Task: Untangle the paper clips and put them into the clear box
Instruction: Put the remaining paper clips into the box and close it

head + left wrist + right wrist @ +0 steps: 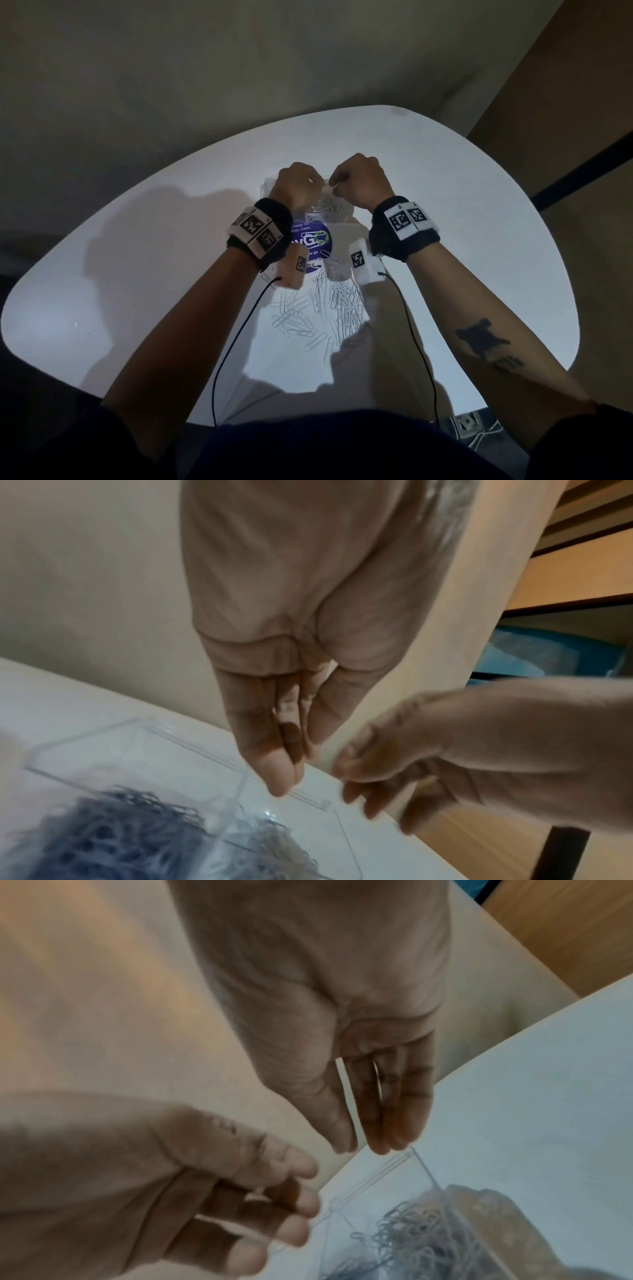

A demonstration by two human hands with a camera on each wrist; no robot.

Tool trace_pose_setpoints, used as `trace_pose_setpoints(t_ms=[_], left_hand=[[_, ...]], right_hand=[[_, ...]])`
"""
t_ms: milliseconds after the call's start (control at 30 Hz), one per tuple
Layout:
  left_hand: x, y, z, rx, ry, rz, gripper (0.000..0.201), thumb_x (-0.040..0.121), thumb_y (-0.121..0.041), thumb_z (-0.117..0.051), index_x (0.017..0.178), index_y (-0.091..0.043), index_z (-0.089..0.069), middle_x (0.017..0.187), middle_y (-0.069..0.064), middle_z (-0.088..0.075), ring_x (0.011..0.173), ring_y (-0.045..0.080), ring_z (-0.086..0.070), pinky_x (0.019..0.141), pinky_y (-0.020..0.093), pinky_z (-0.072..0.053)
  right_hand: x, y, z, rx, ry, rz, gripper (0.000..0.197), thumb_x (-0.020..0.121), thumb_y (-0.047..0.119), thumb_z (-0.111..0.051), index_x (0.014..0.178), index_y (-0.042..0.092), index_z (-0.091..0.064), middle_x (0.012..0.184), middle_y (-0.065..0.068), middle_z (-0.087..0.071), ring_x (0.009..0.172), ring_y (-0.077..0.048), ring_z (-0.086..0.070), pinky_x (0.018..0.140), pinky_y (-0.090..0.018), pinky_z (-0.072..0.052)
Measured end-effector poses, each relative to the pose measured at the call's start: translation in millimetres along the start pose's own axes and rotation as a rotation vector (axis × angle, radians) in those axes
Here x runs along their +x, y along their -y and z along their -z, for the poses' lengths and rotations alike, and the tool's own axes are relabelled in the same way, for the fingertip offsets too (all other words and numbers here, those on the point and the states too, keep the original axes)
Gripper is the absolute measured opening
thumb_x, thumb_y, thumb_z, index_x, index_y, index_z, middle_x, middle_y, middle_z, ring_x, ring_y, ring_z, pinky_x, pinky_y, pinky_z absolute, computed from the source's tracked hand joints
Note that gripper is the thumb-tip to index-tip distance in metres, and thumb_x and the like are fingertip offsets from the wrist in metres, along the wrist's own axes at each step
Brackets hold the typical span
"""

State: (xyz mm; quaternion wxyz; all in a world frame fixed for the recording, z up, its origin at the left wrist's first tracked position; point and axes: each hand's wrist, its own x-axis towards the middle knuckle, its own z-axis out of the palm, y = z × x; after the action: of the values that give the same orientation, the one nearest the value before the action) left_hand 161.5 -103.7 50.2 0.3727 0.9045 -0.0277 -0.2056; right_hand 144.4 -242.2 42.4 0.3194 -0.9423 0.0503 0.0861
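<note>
The clear box (337,213) stands on the white table (144,274), a mass of grey paper clips (113,840) lying inside it. Both hands hover just above its far end, a small gap between them. My left hand (291,767) points its straight fingers down with the thumb close beside them; no clip shows between them. My right hand (363,1144) also points down, fingers straight and a narrow gap to the thumb. A thin curved glint lies between its fingers; whether it is a clip I cannot tell. A loose heap of paper clips (325,308) lies nearer me.
A round purple sticker (317,240) is on the table between the box and the loose heap. Black cables (239,335) run from the wrist cameras along both forearms. A wooden shelf unit (582,574) stands to the right, beyond the table's curved edge.
</note>
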Motion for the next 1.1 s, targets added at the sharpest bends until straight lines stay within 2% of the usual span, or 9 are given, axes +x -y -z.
trace_pose_setpoints(t_ms=[133, 233, 367, 467, 600, 767, 867, 967, 1100], left_hand=[[-15, 33, 6, 0.085, 0.07, 0.015, 0.015, 0.086, -0.01, -0.057, 0.073, -0.007, -0.066, 0.074, 0.011, -0.068, 0.067, 0.025, -0.065, 0.066, 0.032, -0.055], [-29, 62, -7, 0.36, 0.296, -0.084, 0.018, 0.088, -0.005, -0.055, 0.071, -0.001, -0.059, 0.086, 0.022, -0.066, 0.081, 0.027, -0.062, 0.064, 0.026, -0.046], [-51, 90, -47, 0.544, 0.261, -0.207, 0.066, 0.081, -0.039, -0.072, 0.134, -0.006, -0.05, 0.131, 0.016, -0.049, 0.121, 0.033, -0.045, 0.097, 0.042, -0.043], [-67, 93, -66, 0.651, 0.139, -0.346, 0.077, 0.078, -0.046, -0.072, 0.139, -0.008, -0.044, 0.133, 0.016, -0.045, 0.116, 0.036, -0.043, 0.09, 0.047, -0.045], [-83, 101, -73, 0.537, 0.142, -0.419, 0.049, 0.083, -0.019, -0.068, 0.127, -0.001, -0.054, 0.122, 0.016, -0.049, 0.108, 0.034, -0.045, 0.084, 0.046, -0.047], [-103, 111, -59, 0.34, 0.18, -0.448, 0.033, 0.089, -0.008, -0.059, 0.121, -0.002, -0.06, 0.116, 0.016, -0.06, 0.108, 0.032, -0.056, 0.091, 0.041, -0.047], [-119, 121, -45, 0.412, 0.013, -0.374, 0.055, 0.082, -0.035, -0.071, 0.128, -0.01, -0.054, 0.121, 0.012, -0.055, 0.107, 0.031, -0.052, 0.083, 0.046, -0.051], [-137, 134, -36, 0.647, 0.149, -0.135, 0.109, 0.06, -0.067, -0.075, 0.145, -0.017, -0.027, 0.133, 0.012, -0.034, 0.111, 0.03, -0.042, 0.082, 0.042, -0.05], [-145, 139, -47, 0.665, 0.16, -0.088, 0.112, 0.057, -0.035, -0.09, 0.145, -0.014, -0.024, 0.125, 0.013, -0.032, 0.107, 0.027, -0.036, 0.078, 0.043, -0.053]], right_hand=[[-30, -26, 1, 0.034, -0.067, 0.023, 0.011, 0.083, 0.022, -0.067, 0.079, 0.02, -0.076, 0.08, 0.002, -0.072, 0.084, -0.02, -0.068, 0.078, -0.03, -0.052], [-65, -42, -13, 0.014, 0.215, 0.053, 0.024, 0.079, 0.043, -0.077, 0.097, 0.029, -0.07, 0.093, 0.007, -0.065, 0.09, -0.017, -0.066, 0.077, -0.027, -0.048], [-111, -53, -47, -0.349, 0.504, 0.172, 0.088, 0.056, 0.068, -0.077, 0.131, 0.036, -0.043, 0.123, 0.004, -0.043, 0.117, -0.021, -0.043, 0.083, -0.041, -0.046], [-138, -68, -68, -0.514, 0.484, 0.294, 0.115, 0.043, 0.057, -0.086, 0.142, 0.029, -0.033, 0.132, -0.001, -0.031, 0.118, -0.023, -0.032, 0.078, -0.036, -0.047], [-137, -74, -84, -0.427, 0.348, 0.28, 0.093, 0.055, 0.036, -0.09, 0.135, 0.024, -0.043, 0.124, -0.003, -0.034, 0.109, -0.024, -0.037, 0.067, -0.037, -0.049], [-125, -74, -82, -0.102, 0.247, 0.211, 0.063, 0.076, 0.023, -0.079, 0.134, 0.019, -0.055, 0.117, -0.006, -0.051, 0.11, -0.027, -0.051, 0.084, -0.034, -0.045], [-127, -77, -72, -0.061, 0.144, 0.162, 0.058, 0.078, 0.044, -0.076, 0.13, 0.028, -0.056, 0.121, 0.0, -0.054, 0.116, -0.021, -0.049, 0.087, -0.035, -0.044], [-135, -79, -64, -0.2, 0.219, 0.074, 0.08, 0.065, 0.053, -0.082, 0.132, 0.031, -0.045, 0.123, -0.001, -0.04, 0.11, -0.021, -0.043, 0.078, -0.034, -0.044], [-139, -72, -80, -0.222, 0.356, 0.062, 0.082, 0.059, 0.025, -0.084, 0.129, 0.024, -0.041, 0.113, -0.004, -0.032, 0.095, -0.026, -0.046, 0.075, -0.037, -0.051]])
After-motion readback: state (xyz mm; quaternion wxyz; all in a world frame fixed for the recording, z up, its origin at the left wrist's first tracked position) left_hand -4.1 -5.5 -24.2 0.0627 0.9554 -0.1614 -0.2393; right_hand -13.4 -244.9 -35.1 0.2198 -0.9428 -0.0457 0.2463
